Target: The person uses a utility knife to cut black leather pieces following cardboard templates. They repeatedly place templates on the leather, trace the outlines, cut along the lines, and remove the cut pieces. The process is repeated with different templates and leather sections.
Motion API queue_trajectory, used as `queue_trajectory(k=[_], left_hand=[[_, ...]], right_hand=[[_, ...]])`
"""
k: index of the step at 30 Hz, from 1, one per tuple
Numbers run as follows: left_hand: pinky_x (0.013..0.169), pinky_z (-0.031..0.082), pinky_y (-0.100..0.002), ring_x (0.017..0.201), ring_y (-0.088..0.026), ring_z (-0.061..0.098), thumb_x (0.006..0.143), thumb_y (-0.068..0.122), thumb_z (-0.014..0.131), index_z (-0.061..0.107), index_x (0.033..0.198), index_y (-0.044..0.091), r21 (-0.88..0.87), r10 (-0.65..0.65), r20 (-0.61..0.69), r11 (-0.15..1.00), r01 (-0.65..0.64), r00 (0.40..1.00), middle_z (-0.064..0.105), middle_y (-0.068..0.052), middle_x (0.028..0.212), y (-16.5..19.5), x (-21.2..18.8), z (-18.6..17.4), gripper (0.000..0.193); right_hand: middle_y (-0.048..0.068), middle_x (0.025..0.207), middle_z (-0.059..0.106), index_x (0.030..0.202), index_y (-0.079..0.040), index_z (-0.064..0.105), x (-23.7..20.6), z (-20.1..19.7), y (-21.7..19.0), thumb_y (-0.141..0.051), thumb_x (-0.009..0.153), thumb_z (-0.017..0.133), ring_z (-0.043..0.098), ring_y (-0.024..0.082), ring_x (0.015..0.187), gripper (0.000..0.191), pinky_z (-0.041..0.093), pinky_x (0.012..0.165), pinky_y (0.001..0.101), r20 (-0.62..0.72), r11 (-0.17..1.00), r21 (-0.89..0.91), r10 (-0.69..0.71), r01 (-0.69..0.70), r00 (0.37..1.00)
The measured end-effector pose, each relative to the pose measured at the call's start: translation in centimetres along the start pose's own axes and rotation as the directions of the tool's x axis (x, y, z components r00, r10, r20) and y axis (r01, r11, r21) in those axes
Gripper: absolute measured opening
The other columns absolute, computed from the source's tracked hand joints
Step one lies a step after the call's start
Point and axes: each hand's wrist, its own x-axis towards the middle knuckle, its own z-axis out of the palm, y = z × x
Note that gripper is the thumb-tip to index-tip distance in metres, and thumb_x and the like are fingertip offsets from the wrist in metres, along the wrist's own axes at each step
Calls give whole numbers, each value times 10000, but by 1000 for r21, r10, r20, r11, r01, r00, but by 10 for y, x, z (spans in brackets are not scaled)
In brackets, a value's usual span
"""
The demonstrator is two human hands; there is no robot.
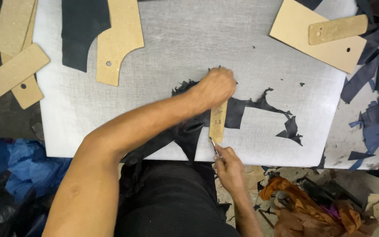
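My left hand [216, 86] presses down on the top of a narrow tan cardboard template [218, 123] that lies upright on a ragged piece of black leather [242, 112] on the grey cutting board [176, 39]. My right hand [229, 164] grips a small metal knife [214, 146] whose blade touches the template's lower end near the board's front edge. The leather spreads left under my forearm and right into thin jagged strips [291, 127].
More tan templates lie around: several at the far left [12, 72], one with a hole at the top [117, 39], a large one with a small strip on it at the top right [316, 37]. Dark leather piece [82, 30] top left. Blue scraps [373, 118] at right; cloth on the floor.
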Motion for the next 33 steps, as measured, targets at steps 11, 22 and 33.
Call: queue_trajectory(k=[11,22,33], left_hand=[[785,547,-372,873,-164,641,990,240,746,672,995,86,-847,-469,40,453,279,882,663,-51,893,-84,-95,-42,171],[816,492,-468,989,-320,612,864,50,685,744,1032,65,-69,-434,-398,893,445,808,648,-135,1030,-89,-57,-37,180],[956,427,-469,1068,-317,564,915,206,813,717,1110,75,-272,-490,-253,864,424,834,652,-129,1145,31,-20,8,254]], right_hand=[[90,817,714,1043,27,740,138,-79,-57,-163,868,797,604,150,707,264,485,639,310,-415,892,55,-389,449,823],[175,680,685,852,0,715,149,-73,-106,-211,850,726,673,328,625,211,519,610,445,-295,884,-167,-467,436,834],[114,637,632,865,-10,645,160,-267,1,-151,859,681,606,211,544,146,463,524,348,-586,948,-51,-282,313,759]])
